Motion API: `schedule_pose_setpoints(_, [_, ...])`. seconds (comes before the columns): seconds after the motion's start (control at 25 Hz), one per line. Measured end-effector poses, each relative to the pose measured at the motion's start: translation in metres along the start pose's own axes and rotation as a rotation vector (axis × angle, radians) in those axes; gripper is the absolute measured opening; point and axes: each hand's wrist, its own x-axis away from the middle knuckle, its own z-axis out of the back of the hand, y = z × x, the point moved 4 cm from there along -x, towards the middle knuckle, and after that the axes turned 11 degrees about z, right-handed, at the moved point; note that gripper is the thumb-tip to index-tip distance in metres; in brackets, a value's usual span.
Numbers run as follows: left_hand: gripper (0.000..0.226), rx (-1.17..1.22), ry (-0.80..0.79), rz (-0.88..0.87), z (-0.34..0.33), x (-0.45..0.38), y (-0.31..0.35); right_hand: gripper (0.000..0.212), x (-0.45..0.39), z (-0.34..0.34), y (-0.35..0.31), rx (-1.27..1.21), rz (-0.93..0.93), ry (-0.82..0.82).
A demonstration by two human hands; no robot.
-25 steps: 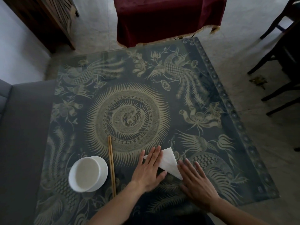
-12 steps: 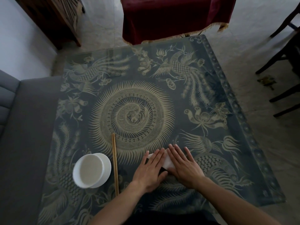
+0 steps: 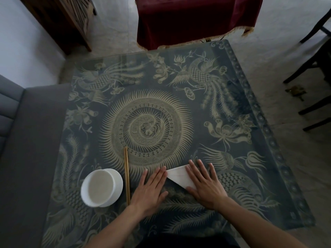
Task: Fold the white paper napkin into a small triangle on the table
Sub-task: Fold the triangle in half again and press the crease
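The white paper napkin point(image 3: 180, 176) lies folded as a small triangle near the front of the patterned glass table point(image 3: 232, 97). My left hand point(image 3: 150, 189) lies flat with straight fingers, its fingertips touching the napkin's left corner. My right hand point(image 3: 206, 183) presses flat on the napkin's right part, fingers spread, and hides that side of it.
A white bowl point(image 3: 101, 187) stands at the front left, and a pair of wooden chopsticks point(image 3: 126, 174) lies just right of it. A grey sofa point(image 3: 26, 140) borders the table's left. A dark red draped table point(image 3: 193, 20) stands behind, dark chair legs point(image 3: 313, 68) at right.
Half a second ago both hands lay together over the napkin. They have since slid apart, the right one to the right, which uncovers the folded triangle between them.
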Motion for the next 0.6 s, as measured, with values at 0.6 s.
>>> schedule_pose_setpoints(0.6, [0.029,0.105,0.144,0.218,0.055,-0.046,0.022,0.077,-0.003,-0.002,-0.001,0.006,-0.015,-0.084])
